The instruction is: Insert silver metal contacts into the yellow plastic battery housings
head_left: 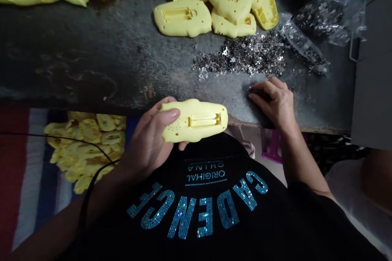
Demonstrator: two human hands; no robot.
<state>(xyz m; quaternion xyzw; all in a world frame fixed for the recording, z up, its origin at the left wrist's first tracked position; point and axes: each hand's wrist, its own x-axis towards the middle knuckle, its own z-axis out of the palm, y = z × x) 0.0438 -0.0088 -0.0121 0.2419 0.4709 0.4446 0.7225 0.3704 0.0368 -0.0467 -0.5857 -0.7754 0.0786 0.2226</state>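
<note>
My left hand is closed around one end of a yellow plastic housing shell, thumb on top. The shell is held level in front of my body, just off the table's near edge. Its outer face is up, with a long battery compartment, a cluster of small holes and a few screw holes. Over the table's near edge, my right hand has thumb and index finger pinched together; whatever sits at the fingertips is too small to make out. Just beyond it spreads a heap of small shiny metal battery contacts.
More yellow shells are piled along the back of the dark metal table. Clear plastic bags of metal pieces lie at the back right. Below on the left is another heap of yellow shells. A black cable crosses near my left forearm.
</note>
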